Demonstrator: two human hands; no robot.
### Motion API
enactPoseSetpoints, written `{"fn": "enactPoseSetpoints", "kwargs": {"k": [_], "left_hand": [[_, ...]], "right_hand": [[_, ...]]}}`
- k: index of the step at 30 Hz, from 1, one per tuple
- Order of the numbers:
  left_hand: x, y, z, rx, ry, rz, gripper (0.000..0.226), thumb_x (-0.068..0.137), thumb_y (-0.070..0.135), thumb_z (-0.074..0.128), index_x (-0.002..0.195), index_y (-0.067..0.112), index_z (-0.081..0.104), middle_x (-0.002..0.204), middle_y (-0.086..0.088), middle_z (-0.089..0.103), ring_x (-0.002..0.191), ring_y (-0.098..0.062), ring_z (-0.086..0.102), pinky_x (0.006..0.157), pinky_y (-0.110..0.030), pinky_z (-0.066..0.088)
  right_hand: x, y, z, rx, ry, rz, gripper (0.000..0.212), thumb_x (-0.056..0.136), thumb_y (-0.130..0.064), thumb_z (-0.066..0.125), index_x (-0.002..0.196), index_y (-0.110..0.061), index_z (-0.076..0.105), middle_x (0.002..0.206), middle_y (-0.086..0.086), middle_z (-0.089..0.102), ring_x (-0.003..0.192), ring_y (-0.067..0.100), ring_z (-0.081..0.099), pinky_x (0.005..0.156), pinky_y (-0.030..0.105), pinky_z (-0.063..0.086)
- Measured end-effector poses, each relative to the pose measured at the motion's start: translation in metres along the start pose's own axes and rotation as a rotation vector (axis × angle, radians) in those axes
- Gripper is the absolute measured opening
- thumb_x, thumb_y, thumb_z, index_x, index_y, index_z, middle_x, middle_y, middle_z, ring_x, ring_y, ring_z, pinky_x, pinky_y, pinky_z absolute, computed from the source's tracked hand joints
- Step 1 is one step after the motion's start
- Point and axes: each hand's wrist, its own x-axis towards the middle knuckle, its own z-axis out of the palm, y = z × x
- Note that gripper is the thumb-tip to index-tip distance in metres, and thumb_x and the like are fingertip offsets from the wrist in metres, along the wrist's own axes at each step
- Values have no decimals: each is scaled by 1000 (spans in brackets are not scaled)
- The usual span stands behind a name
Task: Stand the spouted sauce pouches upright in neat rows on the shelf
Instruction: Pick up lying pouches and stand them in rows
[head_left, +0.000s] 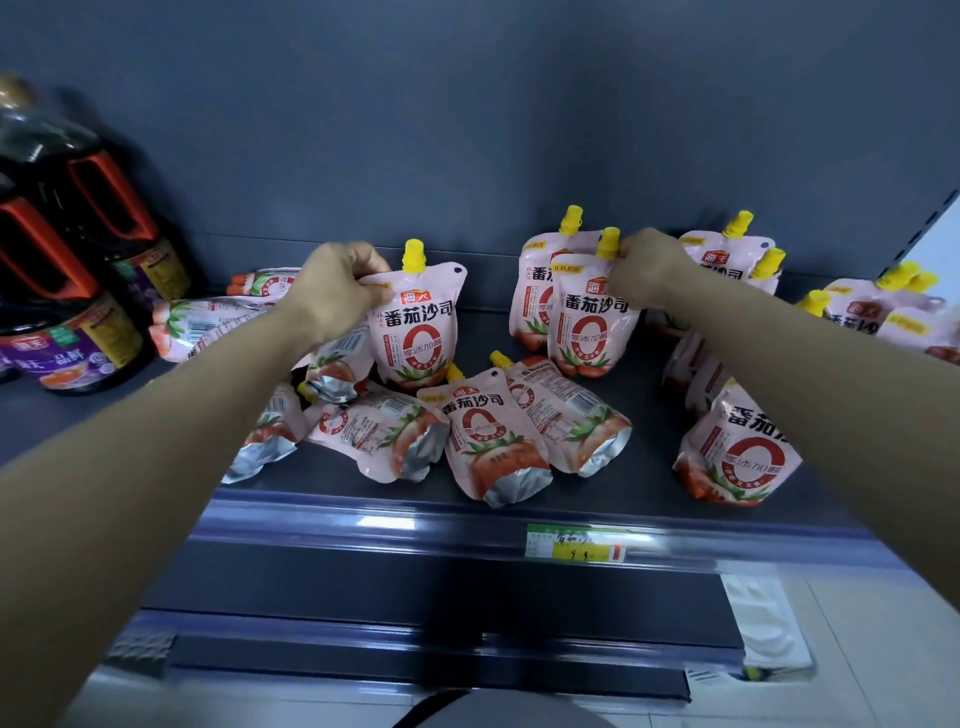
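Note:
Pink sauce pouches with yellow spouts are spread over the dark shelf (363, 496). My left hand (337, 291) pinches the top left corner of an upright pouch (415, 332). My right hand (647, 265) grips the top of another upright pouch (592, 327), which stands in front of a second upright one (535, 291). Several pouches lie flat in a heap between and below my hands, among them one front-up pouch (491, 447). More pouches stand or lean at the right, the nearest being a large one (737, 452).
Dark soy sauce jugs (67, 270) with red-orange handles stand at the left of the shelf. The grey back panel (467, 130) rises behind the pouches. A price tag (576, 543) sits on the shelf's front rail. A lower shelf edge (415, 660) is below.

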Motion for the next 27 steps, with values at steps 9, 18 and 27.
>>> {"fn": "enactPoseSetpoints", "kwargs": {"k": [9,18,27], "left_hand": [[-1,0,8,-35,86,-66,15,86,6,62,100,9,58,99,-8,62,85,-20,56,65,-22,44],[-19,44,49,204,262,325,16,84,1,51,98,5,59,94,-9,55,84,-20,52,83,-32,45],[-11,37,122,604,-566,-4,29,87,26,59,107,5,63,106,-9,64,86,-21,55,76,-33,46]], "right_hand": [[2,7,0,18,10,-21,25,92,-7,45,110,5,59,91,13,53,84,26,50,82,37,49],[2,12,-1,2,-22,-75,8,90,-6,48,87,-3,55,71,7,50,81,25,51,54,26,40],[-3,18,-5,-69,-70,-148,22,90,-6,50,106,3,62,91,13,57,82,24,51,61,27,38]]}}
